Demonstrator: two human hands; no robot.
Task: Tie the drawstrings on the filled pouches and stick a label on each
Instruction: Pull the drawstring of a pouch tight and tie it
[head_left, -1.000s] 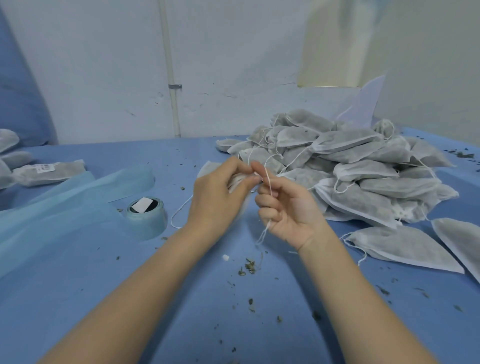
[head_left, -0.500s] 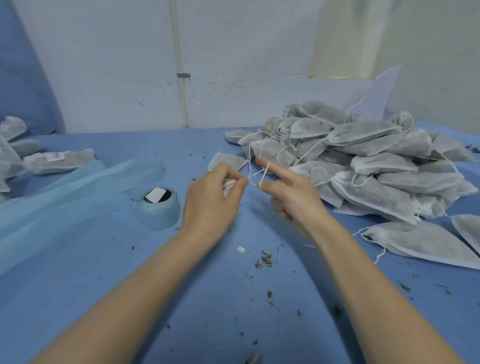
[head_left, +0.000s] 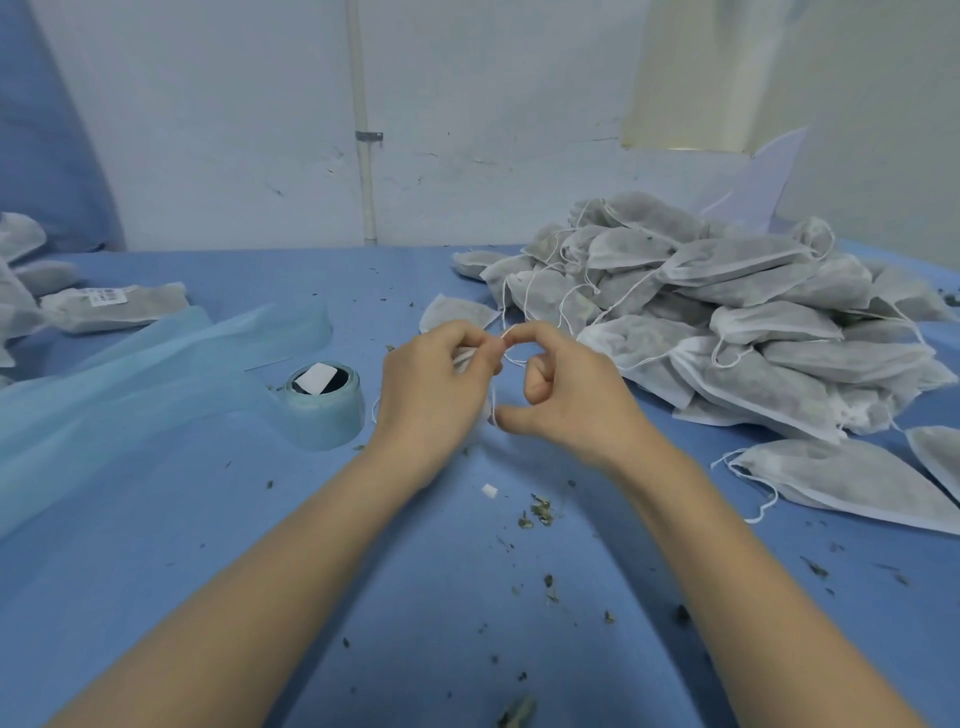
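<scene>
My left hand (head_left: 434, 384) grips the gathered neck of a white fabric pouch (head_left: 452, 312), whose body shows just beyond my fingers. My right hand (head_left: 566, 397) pinches the white drawstring (head_left: 506, 338) with thumb and forefinger right beside the left fingertips; a strand hangs down between the hands. A big pile of filled pouches (head_left: 727, 312) with loose strings lies to the right. A label roll (head_left: 324, 397) with a long pale-blue backing strip (head_left: 145, 374) stands to the left of my left hand.
Labelled pouches (head_left: 111, 306) lie at the far left of the blue table (head_left: 156, 545). A single pouch (head_left: 841, 480) lies at the near right. Dried herb crumbs (head_left: 537, 514) and a small white scrap (head_left: 489, 491) are scattered between my forearms. A white wall with a pipe (head_left: 363, 130) stands behind.
My right forefinger, which stuck out straight with the string looped over it, has curled in to meet the left fingertips. Both hands stay at the pouch's neck.
</scene>
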